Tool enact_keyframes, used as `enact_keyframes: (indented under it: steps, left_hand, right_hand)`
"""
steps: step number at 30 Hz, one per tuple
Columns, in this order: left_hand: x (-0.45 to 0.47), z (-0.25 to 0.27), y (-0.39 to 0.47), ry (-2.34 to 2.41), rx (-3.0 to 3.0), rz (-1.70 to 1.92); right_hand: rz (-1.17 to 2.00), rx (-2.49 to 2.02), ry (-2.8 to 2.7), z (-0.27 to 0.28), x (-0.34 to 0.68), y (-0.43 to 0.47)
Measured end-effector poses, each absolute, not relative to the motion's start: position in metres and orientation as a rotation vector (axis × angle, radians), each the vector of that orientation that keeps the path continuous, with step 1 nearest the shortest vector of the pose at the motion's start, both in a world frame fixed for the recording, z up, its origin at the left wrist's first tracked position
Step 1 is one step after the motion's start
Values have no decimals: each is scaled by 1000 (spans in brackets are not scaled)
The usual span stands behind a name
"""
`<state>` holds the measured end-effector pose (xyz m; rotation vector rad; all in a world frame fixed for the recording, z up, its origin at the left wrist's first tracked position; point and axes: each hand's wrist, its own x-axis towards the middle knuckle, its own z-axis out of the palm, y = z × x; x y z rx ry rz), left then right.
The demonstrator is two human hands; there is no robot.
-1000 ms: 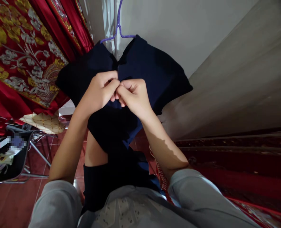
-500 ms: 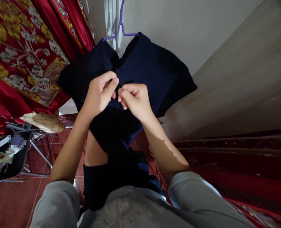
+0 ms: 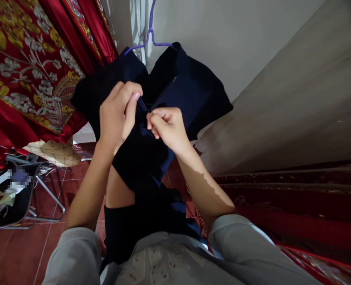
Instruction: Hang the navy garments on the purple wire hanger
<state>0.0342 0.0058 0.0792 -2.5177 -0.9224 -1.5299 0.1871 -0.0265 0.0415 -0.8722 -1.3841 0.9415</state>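
Observation:
A dark navy shirt [image 3: 193, 95] hangs from a purple hanger [image 3: 150, 33] in front of me, its collar spread in a V. My left hand [image 3: 118, 111] is closed at the front opening, thumb against the fingers, pinching the edge of the cloth on that side. Slightly lower and to the right, my right hand [image 3: 167, 126] is closed in a pinch on the other side of the opening, by the middle of the front. What lies right between its fingertips is too small and dark to make out. The two hands are apart.
Red embroidered cloth [image 3: 29, 63] hangs at the left. Below it stands a dark folding chair [image 3: 23, 209] with small items on it, on red floor tiles [image 3: 23, 253]. A pale draped cloth [image 3: 282, 111] and a grey wall [image 3: 222, 35] are on the right and behind.
My left hand has moved left, away from my right hand, and the shirt's front has parted between them. The shirt's right shoulder has drawn inward. My right hand has hardly moved.

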Motion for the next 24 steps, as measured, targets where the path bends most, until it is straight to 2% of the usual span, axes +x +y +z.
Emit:
enact_keyframes:
  steps: [5,8,13,24]
  left_hand:
    - [33,73,2,-920,-2703,-1636]
    - [35,48,-9,-1011,-2735,-1788]
    - [47,7,-17,-1287,-2655,-1774]
    - [70,5,-4,-1044,-2531,-1853]
  right_hand:
    - [936,-875,-1320,35,185,-28]
    - [947,-841,-1278,32,186,-26]
    - [985,-826,-1312,30,188,-24]
    - [1065,-782,-1286,39,195,-22]
